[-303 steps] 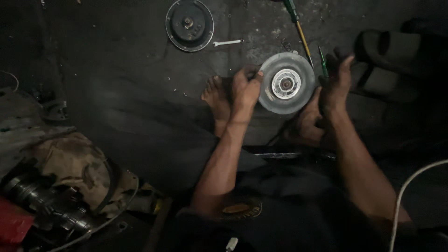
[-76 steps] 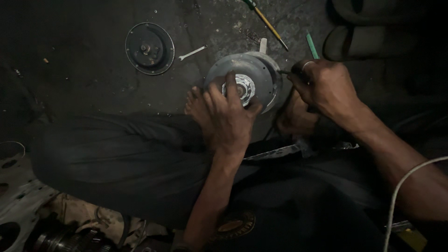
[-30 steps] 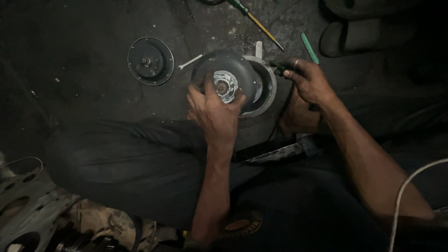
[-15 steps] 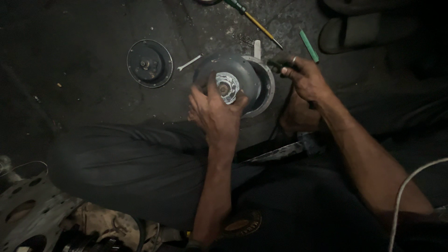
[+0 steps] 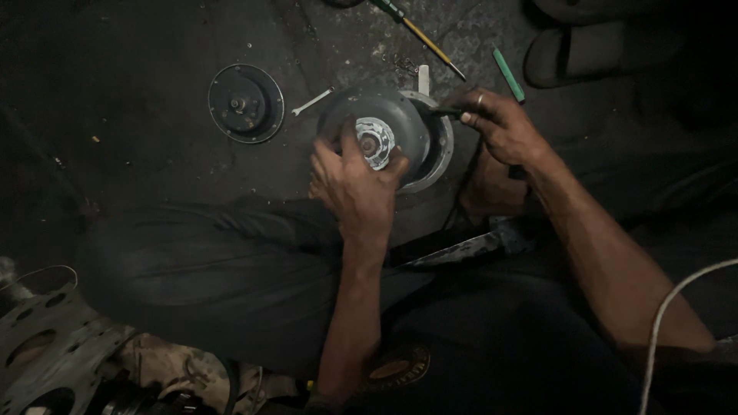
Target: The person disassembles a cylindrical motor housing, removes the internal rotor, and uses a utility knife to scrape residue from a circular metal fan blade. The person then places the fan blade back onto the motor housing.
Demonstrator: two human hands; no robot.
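Nearest the camera, the person's dark-trousered legs (image 5: 231, 284) fold across the stained concrete floor (image 5: 138, 84); a perforated grey metal plate (image 5: 54, 353) lies at the lower left, and a white cable (image 5: 669, 315) curves past the right forearm; a flat worn metal blade (image 5: 461, 247) rests on the lap just below the hands. The left hand (image 5: 355, 184) lies on the round grey metal motor housing (image 5: 384, 134), its fingers (image 5: 347, 142) spread wide and pressed flat on the domed cover beside the bright central hub (image 5: 374, 142); the housing sits on the floor between the feet, its lighter rim (image 5: 438, 157) showing on the right side. The right hand (image 5: 500, 127) has its fingers curled tight round a thin dark tool (image 5: 444, 112) whose tip meets the housing's upper right edge. Farther off, a small silver spanner (image 5: 311, 101) lies just left of the housing; beyond it rests a dark round metal cover plate (image 5: 246, 102); a yellow-shafted screwdriver (image 5: 423, 37) and a green stick-shaped tool (image 5: 508, 74) lie near the top, with dark sandals (image 5: 592, 46) at the upper right.
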